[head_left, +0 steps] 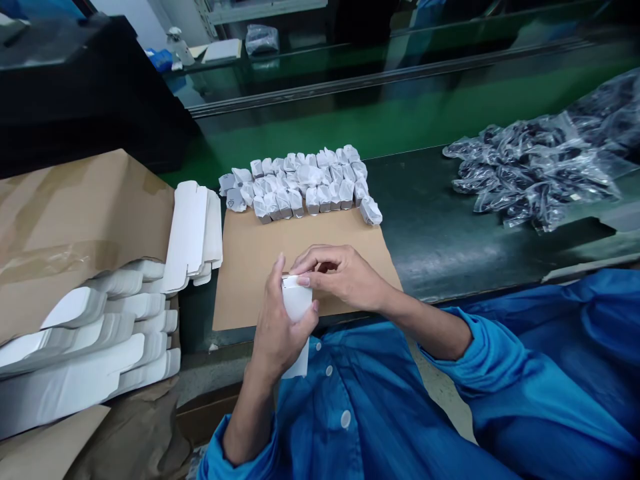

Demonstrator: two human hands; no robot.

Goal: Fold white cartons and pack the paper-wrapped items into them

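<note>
A small white carton (297, 303) stands upright between my hands, just in front of my body. My left hand (284, 320) is wrapped round its sides, thumb on the near face. At the carton's top end, my right hand (335, 273) pinches the flap between thumb and fingers. Past my hands lies a brown cardboard sheet (250, 267). Along its far edge stand rows of small white-wrapped pieces (305, 179). To the left, flat white cartons (190, 233) lie in a small pile. Whatever is inside the held carton is hidden.
An open cardboard box (85, 213) with many flat white cartons (80, 373) fills the left side. Clear bags with dark contents (540, 167) heap on the green table (415, 213) at right. A black bin-like object (90, 93) stands at far left; a spray bottle (179, 47) is behind.
</note>
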